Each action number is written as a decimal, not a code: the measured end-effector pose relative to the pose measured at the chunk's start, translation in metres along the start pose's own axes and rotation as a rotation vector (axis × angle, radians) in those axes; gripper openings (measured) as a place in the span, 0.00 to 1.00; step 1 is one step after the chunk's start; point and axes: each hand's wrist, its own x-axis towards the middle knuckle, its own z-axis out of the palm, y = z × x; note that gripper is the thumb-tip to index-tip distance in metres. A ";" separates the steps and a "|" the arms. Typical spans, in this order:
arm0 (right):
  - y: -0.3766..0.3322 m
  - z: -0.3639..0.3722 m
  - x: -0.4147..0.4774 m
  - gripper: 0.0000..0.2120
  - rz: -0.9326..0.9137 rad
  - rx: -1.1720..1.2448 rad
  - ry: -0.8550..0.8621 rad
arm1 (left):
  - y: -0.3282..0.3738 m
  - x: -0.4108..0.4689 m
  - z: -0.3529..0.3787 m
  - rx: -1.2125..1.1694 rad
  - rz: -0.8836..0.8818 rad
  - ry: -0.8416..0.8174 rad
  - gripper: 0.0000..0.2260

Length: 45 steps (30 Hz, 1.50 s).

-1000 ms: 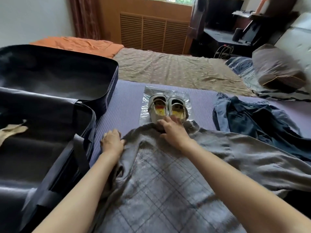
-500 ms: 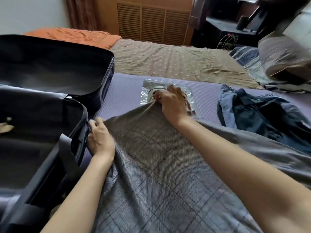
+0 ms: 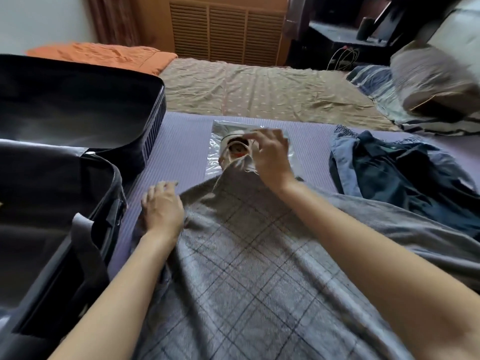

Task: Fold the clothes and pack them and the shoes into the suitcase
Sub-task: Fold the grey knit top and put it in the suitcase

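While the unfolded grey garment is pinched by the right hand — left hand spread on it — shoes are left unpacked.

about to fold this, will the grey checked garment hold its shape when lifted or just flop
Probably floppy: the grey checked garment tents to a peak where the right hand lifts it, and it sags away on both sides. Likely light for its size, since a fingertip pinch seems enough to raise it.
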 end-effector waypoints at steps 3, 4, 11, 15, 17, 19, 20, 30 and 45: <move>0.045 -0.031 -0.024 0.11 0.281 -0.007 0.132 | 0.016 0.010 0.007 -0.135 0.047 -0.123 0.15; 0.062 -0.038 -0.033 0.10 0.372 -0.012 0.116 | 0.020 0.012 0.008 -0.180 0.050 -0.166 0.15; 0.125 -0.070 -0.080 0.20 0.685 -0.239 -0.407 | 0.028 0.037 0.009 -0.263 -0.013 -0.187 0.13; 0.130 -0.073 -0.070 0.14 0.662 -0.224 -0.283 | 0.028 0.041 0.004 -0.256 -0.115 -0.021 0.11; 0.135 -0.073 -0.064 0.10 0.655 -0.249 -0.120 | 0.028 0.041 0.004 -0.219 -0.151 0.047 0.11; 0.137 -0.073 -0.061 0.09 0.635 -0.299 0.000 | 0.030 0.042 0.003 -0.193 -0.172 0.080 0.12; 0.136 -0.072 -0.061 0.09 0.627 -0.303 0.034 | 0.030 0.044 0.003 -0.185 -0.182 0.087 0.12; 0.111 -0.054 -0.094 0.20 0.508 -0.272 0.002 | 0.041 0.011 0.011 -0.131 -0.001 0.113 0.20; 0.064 -0.066 -0.199 0.38 0.357 -0.373 -0.632 | 0.025 -0.106 0.015 0.261 0.151 -0.365 0.38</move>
